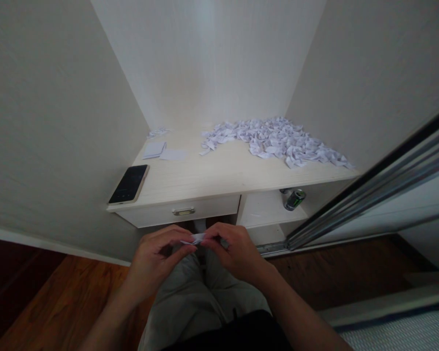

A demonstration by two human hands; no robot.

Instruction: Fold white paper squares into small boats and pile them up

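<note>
The left hand (150, 259) and the right hand (237, 249) meet above the lap (205, 297), in front of the drawer (205, 209), with a small strip (198, 237) of white paper between them. Each hand pinches one end between thumb and fingertips, which likely lets both ends be steered at once while the middle stays exposed; the strip looks bent or folded, though its exact shape is too small to tell. The low hold, off the shelf (197, 178), probably gives the fingers room and keeps the strip close to the body. On the shelf, a broad pile (278, 139) of similar white pieces spreads along the back and right, against the walls, which seem to hem it in and leave the front edge free. At the left lie a stack (153, 150) of flat paper and a single sheet (173, 154) just beside it, apart from the pile, perhaps so the flat pieces do not mix with the folded ones. A few scraps (158, 132) sit in the left rear corner. The phone (129, 185) lies face up at the front left, where it is presumably easy to glance at. A can (294, 200) stands in the compartment below, away from the paper.
</note>
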